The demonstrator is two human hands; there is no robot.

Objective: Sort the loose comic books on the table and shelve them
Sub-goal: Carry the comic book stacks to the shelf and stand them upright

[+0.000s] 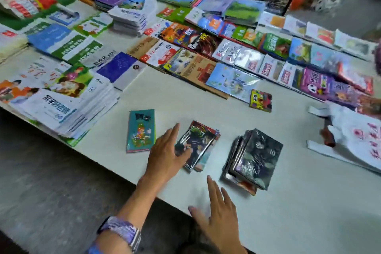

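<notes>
Left hand [165,156], a purple beaded band at its wrist, lies flat and open with the fingers spread, its thumb and palm edge resting on the near-left corner of the middle stack of glossy wrapped comic books [198,145]; nothing is gripped. That stack, topped by a dark cover with a red border, has its long axis running from near-left to far-right, tilted away from the table's front edge. Right hand [218,214] hovers open and empty nearer the person than this stack, fingers pointing toward the far side, touching no book.

Three small piles sit on the bare part of the white tabletop [299,202]. Left of the middle stack, just beside the left hand's fingers, lies a teal cartoon-covered comic pile [141,130], its long axis running nearly straight away from the person. Right of the middle stack, apart from it, sits a taller pile of dark grey plastic-wrapped comics [255,156], fanned unevenly and leaning the same diagonal way. Farther beyond, one small yellow-and-red booklet [260,100] lies alone. A white plastic bag with red print [358,140] rests at the far right of the middle stack.
</notes>
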